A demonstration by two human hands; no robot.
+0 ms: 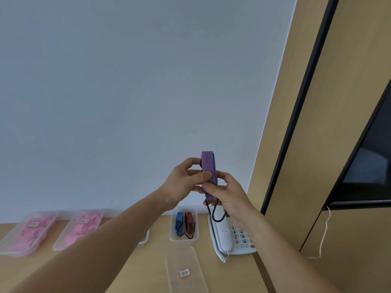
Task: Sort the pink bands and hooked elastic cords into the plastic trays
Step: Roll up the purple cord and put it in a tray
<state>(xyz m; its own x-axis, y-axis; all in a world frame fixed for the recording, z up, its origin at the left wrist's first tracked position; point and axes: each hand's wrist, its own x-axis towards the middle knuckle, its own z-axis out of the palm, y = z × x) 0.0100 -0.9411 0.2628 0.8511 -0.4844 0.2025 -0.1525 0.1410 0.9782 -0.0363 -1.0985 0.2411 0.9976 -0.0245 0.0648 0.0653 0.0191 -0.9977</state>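
Both hands are raised above the counter [148, 261], and one folded hooked cord is held between them. The fingers [202, 176] of the left hand [184, 180] are curled around the upper part of the red-and-blue striped cord [207, 163], with the thumb pressed across its front. The lower part is pinched by the right hand [229, 194]. A dark hook [218, 215] hangs free below the right hand and is seen in front of the white telephone [224, 240].

Below the hands, an open tray [172, 234] stands on the counter. A blue cord [179, 223] and a red cord [190, 224] are laid in it side by side. Its lid [186, 256], as it seems, lies nearer to the person. The pink bands [42, 222] are kept in two trays far to the left.

The step in hand is judged to be the tidying of the fold before the cord is put away. For the next move, the fold should be kept closed while the cord is lowered into the open tray beside the other two. Little room seems to be left there, so the hook should be guided carefully, so that it is not caught on the rim or on the telephone wire.
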